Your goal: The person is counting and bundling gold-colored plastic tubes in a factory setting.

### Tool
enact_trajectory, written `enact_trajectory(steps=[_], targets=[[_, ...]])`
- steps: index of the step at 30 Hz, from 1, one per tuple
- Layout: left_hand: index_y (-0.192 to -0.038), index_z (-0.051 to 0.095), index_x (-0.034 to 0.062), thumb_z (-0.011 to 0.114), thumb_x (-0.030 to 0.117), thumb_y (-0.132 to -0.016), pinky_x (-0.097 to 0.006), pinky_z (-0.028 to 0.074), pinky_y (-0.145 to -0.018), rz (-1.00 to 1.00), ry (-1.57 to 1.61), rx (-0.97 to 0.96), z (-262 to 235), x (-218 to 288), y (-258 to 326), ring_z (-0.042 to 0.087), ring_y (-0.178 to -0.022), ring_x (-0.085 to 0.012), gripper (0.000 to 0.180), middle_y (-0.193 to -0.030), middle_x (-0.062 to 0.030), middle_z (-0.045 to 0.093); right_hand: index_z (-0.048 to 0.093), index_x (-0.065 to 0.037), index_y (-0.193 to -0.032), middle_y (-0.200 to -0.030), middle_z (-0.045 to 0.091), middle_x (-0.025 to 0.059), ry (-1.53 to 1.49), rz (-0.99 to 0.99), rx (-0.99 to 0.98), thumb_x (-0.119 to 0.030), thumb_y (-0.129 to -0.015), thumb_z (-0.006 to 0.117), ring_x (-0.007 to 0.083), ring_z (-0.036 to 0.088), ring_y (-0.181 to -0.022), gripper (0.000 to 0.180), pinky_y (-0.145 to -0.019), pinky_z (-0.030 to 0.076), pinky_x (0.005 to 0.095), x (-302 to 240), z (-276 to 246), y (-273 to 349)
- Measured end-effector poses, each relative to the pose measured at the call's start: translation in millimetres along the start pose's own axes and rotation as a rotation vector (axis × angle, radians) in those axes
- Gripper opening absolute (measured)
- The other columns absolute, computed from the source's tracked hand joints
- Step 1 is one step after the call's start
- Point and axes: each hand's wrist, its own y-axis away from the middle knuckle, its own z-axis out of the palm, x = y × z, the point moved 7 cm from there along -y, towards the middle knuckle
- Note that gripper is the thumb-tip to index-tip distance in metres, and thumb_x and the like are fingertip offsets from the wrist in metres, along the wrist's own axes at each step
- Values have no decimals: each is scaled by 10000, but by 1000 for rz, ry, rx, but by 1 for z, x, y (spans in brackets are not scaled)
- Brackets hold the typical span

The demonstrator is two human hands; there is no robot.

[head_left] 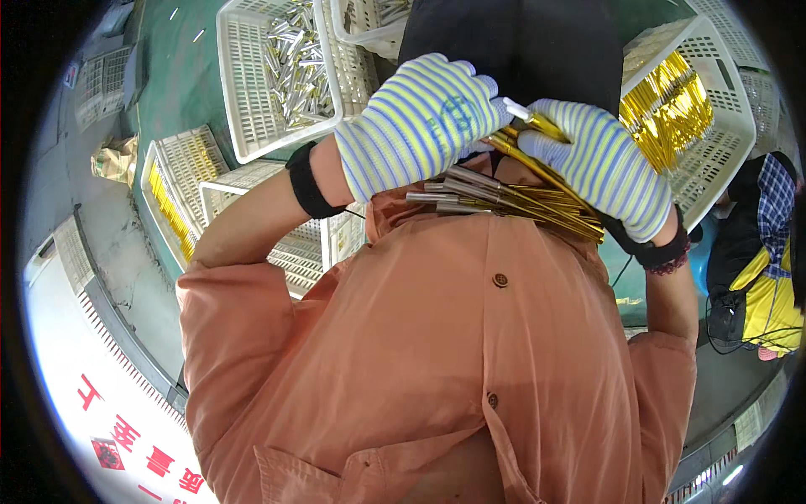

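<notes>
My left hand [424, 126], in a striped knit glove, is closed, its curled fingertips beside a short silver-tipped gold rod [546, 124]. What lies inside those fingers is hidden. My right hand [604, 164], gloved alike, pinches that rod between thumb and fingers, the silver tip toward the left hand. Longer gold rods [537, 168] slant from under the left hand along the right palm. Just below both hands lies a loose bundle of thin gold rods with silver sleeves [470, 186], close against the orange shirt.
A white plastic crate [231, 84] of short silver pieces stands at upper left. Another crate [743, 126] holds shiny gold rods at upper right. Yellow rods fill a crate [159, 168] at left. A person in dark and yellow clothing [768, 294] is at far right.
</notes>
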Motion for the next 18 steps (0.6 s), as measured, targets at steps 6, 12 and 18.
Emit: enact_trajectory(steps=[6, 12, 18], targets=[[-1215, 699, 100, 712, 329, -912, -422, 523, -796, -142, 211, -62, -4, -16, 8, 644, -908, -314, 380, -961, -82, 646, 706, -35, -1167, -955, 717, 256, 205, -205, 256, -239, -975, 689, 429, 697, -896, 280, -792, 567, 474, -4, -13, 1], [-1141, 676, 142, 605, 267, -878, -385, 464, -761, 37, -210, 22, -24, 2, 8, 577, -863, -263, 299, -907, -31, 572, 711, -21, -1037, -865, 691, 250, -238, -15, 98, -333, -972, 695, 451, 675, -815, 319, -715, 538, 504, -20, -6, 2], [-968, 639, 97, 673, 275, -882, -474, 519, -619, -154, 585, -284, -26, 27, 25, 671, -695, -321, 200, -733, -135, 599, 707, -100, -949, -791, 714, 129, 191, -386, 52, -238, -921, 659, 346, 724, -735, 149, -631, 563, 455, -42, 18, 46]])
